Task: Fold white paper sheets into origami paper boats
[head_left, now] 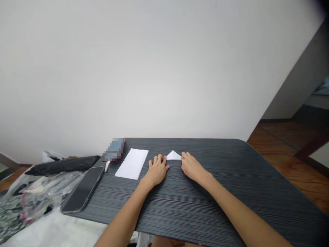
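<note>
Grip spread wide on the left hand (pixel 157 169), touching the small white folded-paper triangle (pixel 173 156) on the black streaked tabletop (pixel 231 164); right hand (pixel 192 166) at its other end — how closed, I cannot tell, that corner being hidden. Pixelation obscures a blue-and-red rectangular object (pixel 114 149).

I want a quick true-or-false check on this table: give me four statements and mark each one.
1. Between the left hand and right hand is a folded white paper. True.
2. The item at the left edge of the table is a pen. False: it is a smartphone.
3. White rectangular paper lies left of the left hand. True.
4. The tabletop is plain white. False: it is dark, with fine streaks.
</note>
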Tool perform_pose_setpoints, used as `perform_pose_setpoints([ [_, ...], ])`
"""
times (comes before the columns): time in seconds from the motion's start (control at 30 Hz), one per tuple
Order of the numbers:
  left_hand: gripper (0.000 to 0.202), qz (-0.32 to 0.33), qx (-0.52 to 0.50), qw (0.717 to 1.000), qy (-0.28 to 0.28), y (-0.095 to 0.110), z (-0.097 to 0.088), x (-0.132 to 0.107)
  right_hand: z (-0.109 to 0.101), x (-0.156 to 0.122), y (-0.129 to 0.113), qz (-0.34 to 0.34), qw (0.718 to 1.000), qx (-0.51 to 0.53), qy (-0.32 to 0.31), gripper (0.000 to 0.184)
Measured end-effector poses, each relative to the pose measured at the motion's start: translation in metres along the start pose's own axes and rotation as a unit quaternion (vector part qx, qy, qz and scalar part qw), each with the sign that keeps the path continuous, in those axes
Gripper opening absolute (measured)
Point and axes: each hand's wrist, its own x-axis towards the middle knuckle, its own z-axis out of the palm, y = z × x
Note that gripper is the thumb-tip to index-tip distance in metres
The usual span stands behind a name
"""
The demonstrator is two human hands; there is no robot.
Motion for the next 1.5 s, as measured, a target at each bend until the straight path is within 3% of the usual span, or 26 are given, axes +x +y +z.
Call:
perform_pose_setpoints([
  [0.23, 0.025, 0.071, 0.011, 0.997, 0.04, 0.007, -0.001, 0.012, -0.001, 0.003, 0.0, -0.032, 0.999, -0.011, 0.005, 0.024],
  [0.33, 0.027, 0.052, -0.007, 0.996, 0.075, 0.008, -0.002, 0.023, 0.0, 0.002, 0.003, -0.026, 0.999, -0.014, 0.03, 0.024],
  [0.43, 0.027, 0.05, -0.06, 0.992, 0.096, 0.002, -0.001, 0.033, 0.001, 0.0, 0.01, -0.021, 0.998, 0.013, 0.059, 0.025],
  [0.6, 0.027, 0.109, -0.193, 0.973, 0.069, -0.016, 0.006, 0.045, 0.011, 0.004, 0.02, -0.012, 0.988, 0.121, 0.099, 0.025],
  [0.83, 0.034, 0.019, -0.293, 0.951, 0.096, -0.019, 0.012, 0.049, 0.029, 0.018, 0.017, 0.164, 0.907, 0.344, 0.178, 0.024],
  [1.0, 0.036, -0.044, -0.321, 0.939, 0.113, -0.012, 0.01, 0.049, 0.03, 0.02, 0.004, 0.248, 0.813, 0.481, 0.215, 0.039],
  [1.07, 0.036, -0.054, -0.328, 0.935, 0.127, -0.008, 0.01, 0.048, 0.032, 0.022, 0.001, 0.262, 0.791, 0.515, 0.199, 0.04],
  [1.2, 0.034, -0.06, -0.349, 0.925, 0.14, -0.001, 0.014, 0.047, 0.04, 0.027, 0.0, 0.221, 0.79, 0.557, 0.132, 0.029],
  [1.33, 0.036, -0.059, -0.363, 0.919, 0.138, 0.002, 0.017, 0.047, 0.043, 0.031, 0.003, 0.188, 0.793, 0.566, 0.123, 0.024],
  [1.5, 0.028, -0.019, -0.334, 0.932, 0.142, 0.005, 0.014, 0.045, 0.036, 0.03, 0.001, 0.197, 0.822, 0.521, 0.119, 0.018],
])
